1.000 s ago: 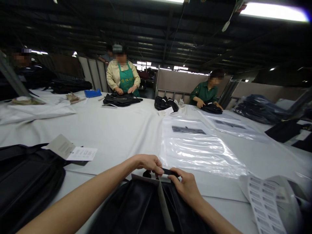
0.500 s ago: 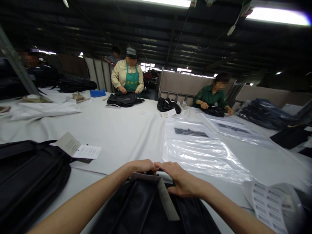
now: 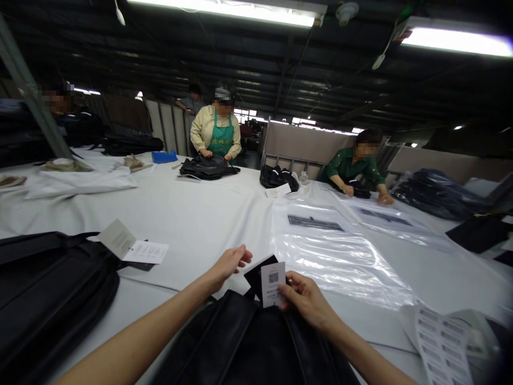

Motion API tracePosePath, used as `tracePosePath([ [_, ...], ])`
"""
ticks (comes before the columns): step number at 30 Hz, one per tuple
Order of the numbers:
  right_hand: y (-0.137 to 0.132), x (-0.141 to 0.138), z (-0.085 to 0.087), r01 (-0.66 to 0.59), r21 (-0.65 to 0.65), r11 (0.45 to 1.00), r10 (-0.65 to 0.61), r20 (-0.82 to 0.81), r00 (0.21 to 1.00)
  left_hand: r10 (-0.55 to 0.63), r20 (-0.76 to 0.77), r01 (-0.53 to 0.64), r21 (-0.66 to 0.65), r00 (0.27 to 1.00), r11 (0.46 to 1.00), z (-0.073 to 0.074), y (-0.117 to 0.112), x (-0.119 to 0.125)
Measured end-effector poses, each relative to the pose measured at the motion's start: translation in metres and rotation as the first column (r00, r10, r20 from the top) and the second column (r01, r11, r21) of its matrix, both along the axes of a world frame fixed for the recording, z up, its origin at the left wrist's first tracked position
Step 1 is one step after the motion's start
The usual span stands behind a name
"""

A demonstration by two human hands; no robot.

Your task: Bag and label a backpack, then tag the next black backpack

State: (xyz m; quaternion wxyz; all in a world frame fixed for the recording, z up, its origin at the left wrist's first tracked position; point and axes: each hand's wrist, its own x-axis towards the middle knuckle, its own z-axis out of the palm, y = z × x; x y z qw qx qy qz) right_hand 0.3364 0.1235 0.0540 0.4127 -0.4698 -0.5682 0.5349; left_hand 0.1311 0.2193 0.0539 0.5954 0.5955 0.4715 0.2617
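Note:
A black backpack lies right before me, its straps running toward me. At its top, my right hand pinches a white hang tag printed with a square code. Behind that tag a black card sticks out at an angle. My left hand is raised just left of the tags, fingers apart and holding nothing. Another black bag rests on the left, with a beige and white tag spread open at its top.
Clear plastic bags lie flat on the white table. A roll of barcode labels sits at the lower right. Across the table, one person in a green apron and another in a green shirt handle black bags.
My hands have come apart: the left has lifted off to the left with its fingers loosened. My right hand now holds the tag up, its printed code facing me.

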Motion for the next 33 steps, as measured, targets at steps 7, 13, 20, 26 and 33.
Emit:
tracePosePath([
  [7,-0.012,-0.001,0.008,0.017,0.253,0.967,-0.035,0.065,0.997,-0.107,-0.015,0.103,-0.185,0.994,0.977,0.026,-0.025,-0.006],
  [13,-0.031,0.003,-0.002,-0.07,0.672,0.737,-0.172,0.288,0.942,-0.185,0.384,0.361,-0.463,0.905,0.809,0.031,-0.062,-0.016],
  [20,-0.041,-0.007,-0.003,0.354,0.104,0.929,-0.363,0.091,0.927,-0.072,0.408,0.254,-0.414,0.91,0.874,0.022,-0.067,-0.02],
  [26,-0.047,-0.023,0.021,0.083,-0.191,0.978,-0.108,-0.125,0.986,-0.09,0.239,0.155,-0.27,0.967,0.95,0.015,-0.072,-0.013],
  [33,-0.056,-0.026,0.004,-0.018,-0.253,0.967,-0.041,-0.227,0.973,-0.172,-0.138,0.189,0.119,0.975,0.975,0.023,-0.09,-0.012],
])
